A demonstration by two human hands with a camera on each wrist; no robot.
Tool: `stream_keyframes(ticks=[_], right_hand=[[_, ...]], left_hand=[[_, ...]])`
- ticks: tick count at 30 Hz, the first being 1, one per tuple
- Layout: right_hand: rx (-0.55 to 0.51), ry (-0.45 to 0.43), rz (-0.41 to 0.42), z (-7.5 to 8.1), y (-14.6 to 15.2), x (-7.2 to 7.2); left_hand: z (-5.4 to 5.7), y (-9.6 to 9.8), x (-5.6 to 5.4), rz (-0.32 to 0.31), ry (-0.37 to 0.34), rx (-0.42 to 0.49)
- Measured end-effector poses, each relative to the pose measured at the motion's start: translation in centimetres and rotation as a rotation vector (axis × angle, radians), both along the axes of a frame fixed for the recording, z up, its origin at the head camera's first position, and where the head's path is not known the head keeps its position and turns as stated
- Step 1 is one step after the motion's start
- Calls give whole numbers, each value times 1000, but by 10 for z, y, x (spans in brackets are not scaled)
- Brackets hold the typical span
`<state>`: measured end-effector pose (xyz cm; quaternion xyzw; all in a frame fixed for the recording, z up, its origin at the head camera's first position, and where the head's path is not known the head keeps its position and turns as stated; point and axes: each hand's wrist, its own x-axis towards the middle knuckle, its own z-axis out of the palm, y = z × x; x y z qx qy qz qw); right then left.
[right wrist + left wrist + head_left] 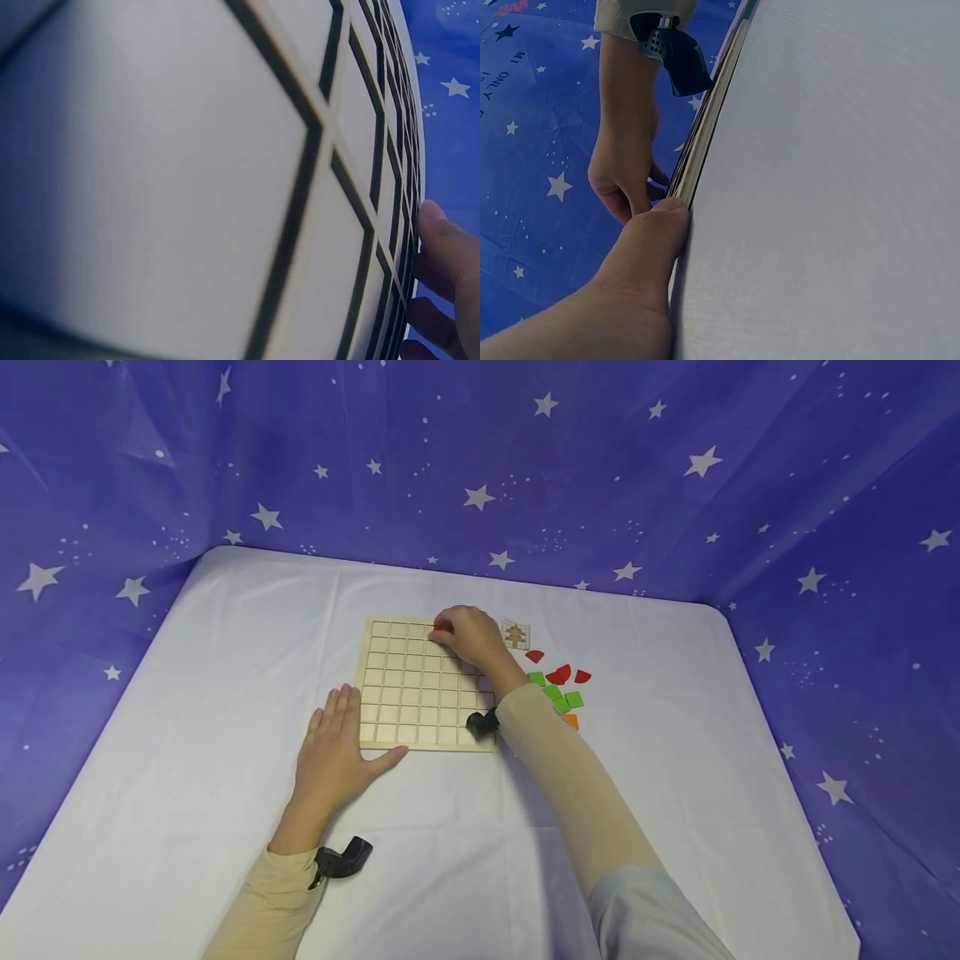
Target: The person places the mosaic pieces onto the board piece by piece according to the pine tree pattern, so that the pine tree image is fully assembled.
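Observation:
A square wooden grid board (405,689) lies on the white cloth. Over its far row my right hand (468,633) pinches a small red piece (438,627), most of it covered by the fingers. In the right wrist view the right hand's fingers (446,259) sit at the far side of the grid. My left hand (333,760) rests flat, straight fingers along the board's left edge and thumb on its near edge. That thumb (656,232) also shows against the board's side in the left wrist view.
Right of the board lie several red quarter-circle pieces (582,677), several green squares (573,699) and an orange piece (572,722), partly behind the right sleeve. A small card with a tree pattern (516,634) lies beyond them. A blue starry curtain (480,468) stands behind the table.

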<state>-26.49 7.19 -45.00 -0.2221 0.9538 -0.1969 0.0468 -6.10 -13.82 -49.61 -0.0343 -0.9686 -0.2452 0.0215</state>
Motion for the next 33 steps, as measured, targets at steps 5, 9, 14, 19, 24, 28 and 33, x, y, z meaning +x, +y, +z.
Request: stream_keyframes(ticks=[5, 9, 14, 19, 24, 28, 33], right_hand=[[0, 11, 8, -2, 0, -1], [-12, 4, 12, -3, 1, 0], [-15, -4, 7, -5, 1, -1], [-13, -24, -27, -7, 1, -1], [-13, -27, -56, -7, 0, 0], [-19, -25, -73, -7, -1, 0], [-32, -16, -77, -8, 1, 1]], left_hand=[[-1, 0, 0, 0, 4, -3], [-1, 0, -1, -1, 1, -7], [0, 1, -1, 2, -5, -10], [1, 1, -1, 8, -14, -12], [1, 1, -1, 7, -16, -8], [1, 2, -2, 6, -18, -8], [2, 2, -1, 7, -17, -8]])
